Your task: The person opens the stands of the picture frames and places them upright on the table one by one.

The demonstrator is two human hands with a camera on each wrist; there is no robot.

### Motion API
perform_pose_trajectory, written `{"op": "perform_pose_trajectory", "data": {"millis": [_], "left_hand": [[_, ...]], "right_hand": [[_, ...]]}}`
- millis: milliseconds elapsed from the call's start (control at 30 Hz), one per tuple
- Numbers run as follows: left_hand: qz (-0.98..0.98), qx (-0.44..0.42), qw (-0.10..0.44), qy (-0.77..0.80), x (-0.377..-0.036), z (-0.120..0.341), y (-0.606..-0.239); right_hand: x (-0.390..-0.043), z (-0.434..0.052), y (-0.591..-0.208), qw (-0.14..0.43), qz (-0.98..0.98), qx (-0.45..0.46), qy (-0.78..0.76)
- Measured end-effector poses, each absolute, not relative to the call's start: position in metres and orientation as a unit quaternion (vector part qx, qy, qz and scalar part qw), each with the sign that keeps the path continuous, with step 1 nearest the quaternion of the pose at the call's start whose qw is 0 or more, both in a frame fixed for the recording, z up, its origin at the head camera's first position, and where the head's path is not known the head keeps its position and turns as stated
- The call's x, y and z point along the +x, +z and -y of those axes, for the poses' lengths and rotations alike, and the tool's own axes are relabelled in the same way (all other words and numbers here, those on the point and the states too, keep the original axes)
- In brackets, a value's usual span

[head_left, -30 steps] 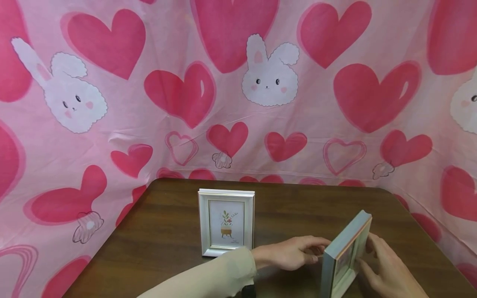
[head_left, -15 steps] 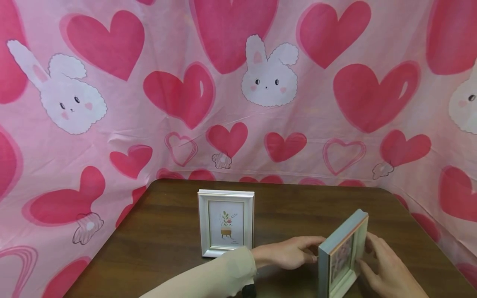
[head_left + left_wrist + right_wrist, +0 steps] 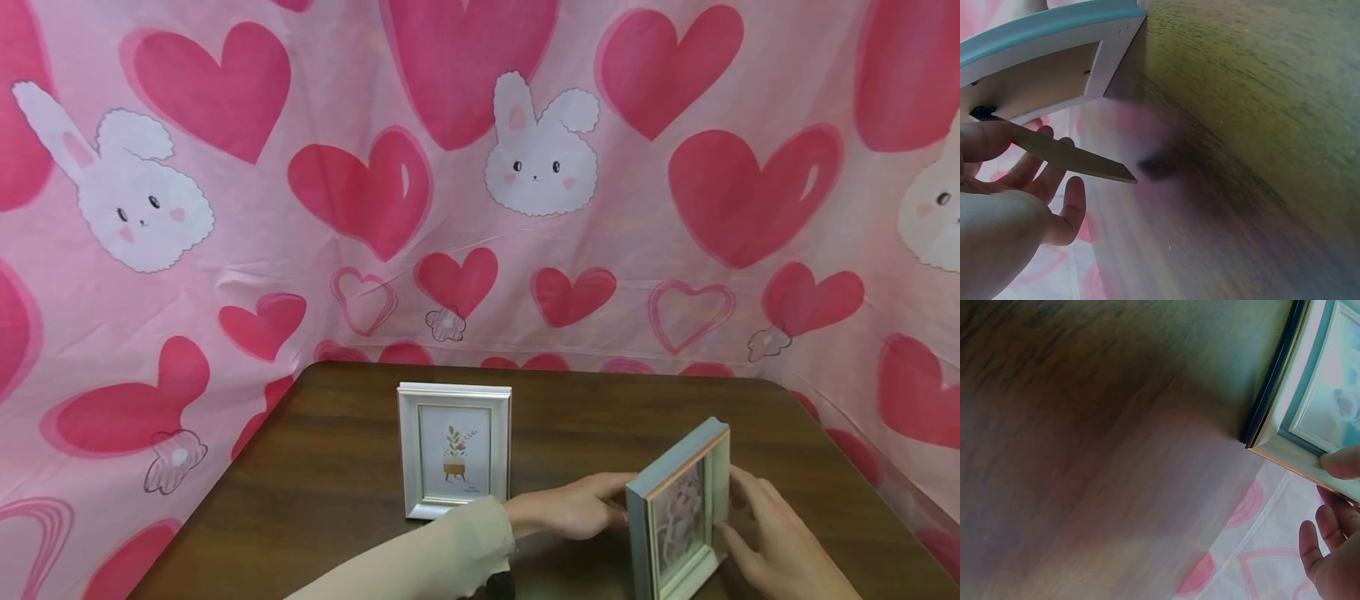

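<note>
Upright at the right front of the table is a picture frame point(image 3: 717, 475) with a pale border, its picture side turned toward the right hand. My right hand point(image 3: 780, 533) grips its right side edge, with the thumb on the front border point(image 3: 1272, 437) in the right wrist view. Behind the frame, my left hand point(image 3: 573, 508) pinches the flat brown stand leg point(image 3: 1097, 165) between thumb and fingers. In the left wrist view the leg juts out from the brown backing point(image 3: 1041, 78). The frame hides the left fingertips in the head view.
A second white picture frame point(image 3: 411, 458), showing a potted plant, stands upright left of the hands, behind the left sleeve point(image 3: 435, 554). Both are on a dark wooden table point(image 3: 322, 467). Pink cloth point(image 3: 465, 225) with hearts and rabbits surrounds the table's back and sides.
The held frame has shifted a little left and turned, so more of its picture faces the head camera. My left hand has drawn slightly left with it. The second frame has stayed put.
</note>
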State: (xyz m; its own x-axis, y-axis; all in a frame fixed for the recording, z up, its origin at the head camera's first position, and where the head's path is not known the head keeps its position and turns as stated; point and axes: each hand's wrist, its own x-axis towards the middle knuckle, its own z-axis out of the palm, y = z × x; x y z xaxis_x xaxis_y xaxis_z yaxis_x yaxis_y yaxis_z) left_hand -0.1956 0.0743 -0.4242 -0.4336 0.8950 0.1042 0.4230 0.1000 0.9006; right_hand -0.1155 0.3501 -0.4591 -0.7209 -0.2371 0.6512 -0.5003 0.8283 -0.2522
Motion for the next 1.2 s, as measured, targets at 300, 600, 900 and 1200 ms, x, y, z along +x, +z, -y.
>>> {"op": "perform_pose_trajectory", "data": {"millis": [300,600,900,1200], "left_hand": [[-0.706,0.450,0.240,0.492,-0.1936,-0.0748,-0.4284],[-0.708,0.442,0.249,0.493,-0.1944,-0.0735,-0.4293],[-0.707,0.454,0.244,0.484,-0.1971,-0.0737,-0.4275],[-0.727,0.440,0.202,0.487,-0.1955,-0.0700,-0.4269]], "right_hand": [[-0.1147,-0.3505,-0.4607,0.298,0.908,0.202,0.214],[-0.1141,-0.3494,-0.4618,0.304,0.908,0.197,0.210],[-0.1138,-0.3483,-0.4588,0.296,0.913,0.184,0.211],[-0.1127,-0.3496,-0.4579,0.286,0.918,0.179,0.210]]}}
